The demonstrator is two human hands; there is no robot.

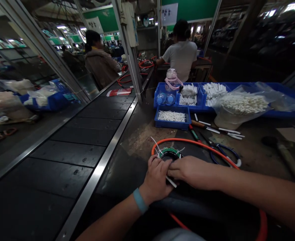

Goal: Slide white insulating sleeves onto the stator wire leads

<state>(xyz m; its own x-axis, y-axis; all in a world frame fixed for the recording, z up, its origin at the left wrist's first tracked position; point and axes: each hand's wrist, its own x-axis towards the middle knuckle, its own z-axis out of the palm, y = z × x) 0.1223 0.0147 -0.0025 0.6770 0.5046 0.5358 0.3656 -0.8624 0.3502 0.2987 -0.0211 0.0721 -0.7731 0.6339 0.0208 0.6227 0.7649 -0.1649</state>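
A ring-shaped green and black part (pixel 172 152), which looks like a motor stator, is on the bench in front of me with thin white strands sticking out. My left hand (pixel 158 177), with a teal band at the wrist, is closed around its near left side. From the right, my right hand (pixel 187 170) reaches to the near side, its fingers pinched together; what they hold is hidden. A white sleeve or tie (pixel 171 181) pokes out below my left fingers. An orange cable (pixel 187 140) loops behind the ring and round to the right.
Left of the bench runs a slatted conveyor (pixel 87 124) with a metal edge (pixel 104 160). Blue bins (pixel 200 107) of white sleeves, a small blue tray (pixel 172 125), a plastic bag (pixel 240 103), scissors (pixel 221 149) and a hammer (pixel 285 154) lie beyond. Two co-workers (pixel 181 55) sit further back.
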